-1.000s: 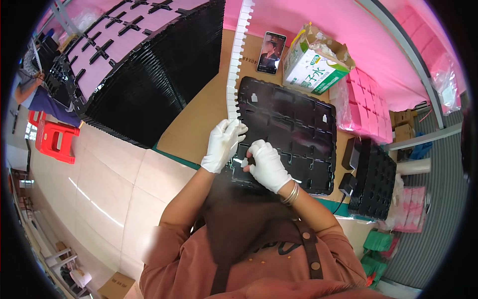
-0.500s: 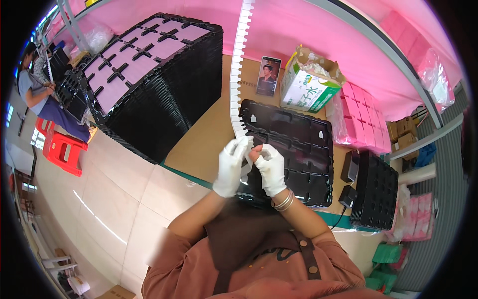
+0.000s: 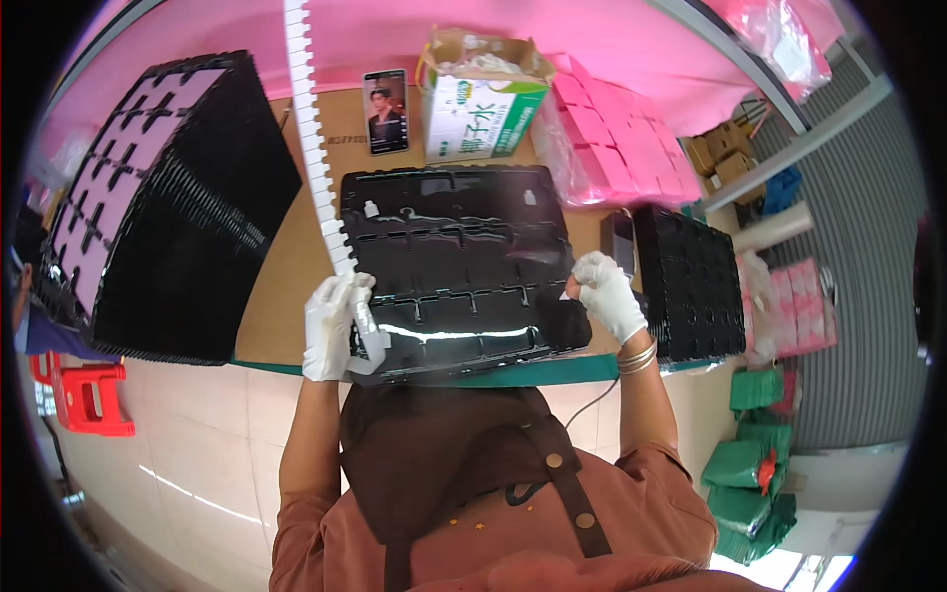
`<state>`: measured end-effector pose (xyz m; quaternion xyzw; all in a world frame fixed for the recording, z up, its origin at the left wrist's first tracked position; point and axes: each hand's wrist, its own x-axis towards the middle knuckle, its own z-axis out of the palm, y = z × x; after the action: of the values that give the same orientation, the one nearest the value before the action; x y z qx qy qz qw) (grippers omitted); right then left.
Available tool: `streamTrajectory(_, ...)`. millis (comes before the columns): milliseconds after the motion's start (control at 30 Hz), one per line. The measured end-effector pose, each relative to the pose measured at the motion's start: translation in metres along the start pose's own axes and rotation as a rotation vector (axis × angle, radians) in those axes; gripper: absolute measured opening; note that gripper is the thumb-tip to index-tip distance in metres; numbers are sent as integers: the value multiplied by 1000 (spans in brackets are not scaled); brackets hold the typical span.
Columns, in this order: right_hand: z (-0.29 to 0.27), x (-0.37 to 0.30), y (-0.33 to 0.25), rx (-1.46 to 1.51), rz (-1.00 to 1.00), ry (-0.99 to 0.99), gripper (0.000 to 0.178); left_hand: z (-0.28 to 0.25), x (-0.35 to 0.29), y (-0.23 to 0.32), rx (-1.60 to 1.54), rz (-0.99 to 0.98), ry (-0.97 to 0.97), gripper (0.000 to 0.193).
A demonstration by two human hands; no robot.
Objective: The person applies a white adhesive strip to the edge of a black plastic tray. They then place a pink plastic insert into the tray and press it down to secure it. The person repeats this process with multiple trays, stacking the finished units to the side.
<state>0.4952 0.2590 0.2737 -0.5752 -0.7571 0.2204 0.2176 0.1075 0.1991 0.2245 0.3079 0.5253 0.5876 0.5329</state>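
Observation:
A long white notched strip of labels (image 3: 314, 138) hangs down from above, and my left hand (image 3: 328, 326), in a white glove, is closed on its lower part. The strip's loose end curls below those fingers. My right hand (image 3: 607, 296), gloved with bare fingertips, pinches a small white label (image 3: 565, 295) over the right edge of a black plastic tray (image 3: 454, 261). Two small white labels show on the tray's far row: a left one (image 3: 372, 209) and a right one (image 3: 531, 197). The tray lies flat in front of me, glossy with reflections.
Left of the tray rises a tall stack of black trays (image 3: 187, 227). Behind it are a phone (image 3: 386, 113) and an open carton (image 3: 473, 123). Pink wrapped packs (image 3: 621, 138) and a smaller black tray stack (image 3: 691, 286) stand at the right. A red stool (image 3: 94, 395) is on the floor.
My hands have parted: the left went to the tray's left edge with the strip, the right to its right edge with a small label. The whole view has shifted.

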Motion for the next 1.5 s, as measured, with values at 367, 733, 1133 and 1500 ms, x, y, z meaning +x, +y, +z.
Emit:
streamTrajectory(367,40,-31,16,-92,115,97,21,8,-3,-2,34,2,80,29)
streamTrajectory(733,17,-33,8,-153,72,-54,19,9,-2,-7,49,26,92,27)
streamTrajectory(1133,22,-27,1,-165,34,-23,19,8,-1,-9,79,25,110,24)
streamTrajectory(1500,38,-32,28,-64,-189,63,19,11,-1,-11,73,69,142,24)
